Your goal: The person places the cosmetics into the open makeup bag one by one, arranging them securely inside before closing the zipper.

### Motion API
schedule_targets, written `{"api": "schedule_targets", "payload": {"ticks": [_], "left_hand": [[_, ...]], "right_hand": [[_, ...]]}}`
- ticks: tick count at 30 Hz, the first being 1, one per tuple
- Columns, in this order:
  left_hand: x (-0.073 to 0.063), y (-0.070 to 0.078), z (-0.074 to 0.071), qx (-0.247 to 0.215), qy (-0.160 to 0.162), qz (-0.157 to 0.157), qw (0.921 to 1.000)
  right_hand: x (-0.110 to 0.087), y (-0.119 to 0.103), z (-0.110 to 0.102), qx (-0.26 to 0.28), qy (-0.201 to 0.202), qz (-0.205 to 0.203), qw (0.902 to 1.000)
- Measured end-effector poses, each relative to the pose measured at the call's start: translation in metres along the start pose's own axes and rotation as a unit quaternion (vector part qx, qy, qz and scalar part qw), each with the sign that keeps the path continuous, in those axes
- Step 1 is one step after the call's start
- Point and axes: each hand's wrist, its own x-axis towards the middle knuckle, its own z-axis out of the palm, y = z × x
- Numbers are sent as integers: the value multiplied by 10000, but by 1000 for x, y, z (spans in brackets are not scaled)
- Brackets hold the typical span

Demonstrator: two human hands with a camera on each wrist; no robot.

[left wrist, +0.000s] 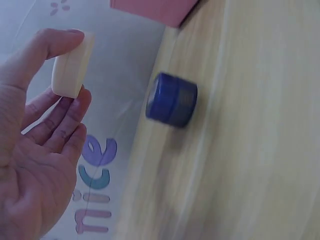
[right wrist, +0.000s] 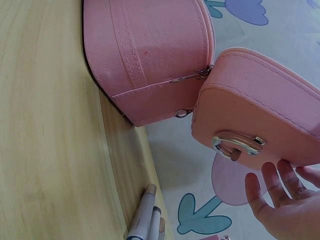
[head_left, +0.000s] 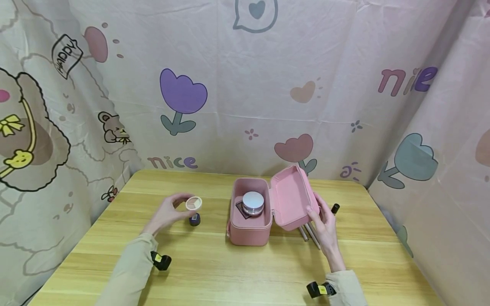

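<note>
My left hand (head_left: 171,213) pinches a small round concealer palette (head_left: 194,203) between thumb and fingers, its three-section cream and tan face toward the head camera. Its pale side edge shows in the left wrist view. Just below it, a dark blue jar (left wrist: 171,100) stands on the table. A pink cosmetic case (head_left: 249,236) sits open mid-table, holding a silver-white round jar (head_left: 253,202) and a flat dark square compact (head_left: 242,210). My right hand (head_left: 324,222) holds the edge of its tilted-back lid (head_left: 292,195), thumb on the near side, fingers against the outside.
Several pale tubes (right wrist: 145,215) lie on the wooden table (head_left: 214,272) behind and below the lid. A black cylinder (head_left: 335,208) is right of the right hand. A printed curtain (head_left: 245,85) hangs behind the table and along both sides.
</note>
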Motion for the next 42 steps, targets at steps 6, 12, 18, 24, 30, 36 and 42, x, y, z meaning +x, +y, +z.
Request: {"api": "schedule_targets", "payload": {"ticks": [6, 12, 18, 24, 30, 36, 42], "left_hand": [[12, 9, 12, -21, -79, 139, 9999], [24, 23, 20, -141, -77, 308, 9994], [35, 38, 26, -8, -22, 289, 9996], [48, 53, 33, -124, -107, 392, 9991], [58, 67, 43, -168, -239, 444, 9986], [65, 79, 55, -56, -385, 611, 9974], [71, 87, 68, -11, -620, 777, 9950]], "right_hand": [[-1, 1, 0, 10, 5, -26, 10000], [-1, 2, 0, 22, 14, -72, 10000], [-1, 1, 0, -2, 28, -66, 10000], [-1, 0, 0, -11, 57, -56, 10000], [-1, -1, 0, -49, 47, -55, 10000], [-1, -1, 0, -49, 17, -51, 10000], [-1, 0, 0, -105, 30, -31, 9999]]}}
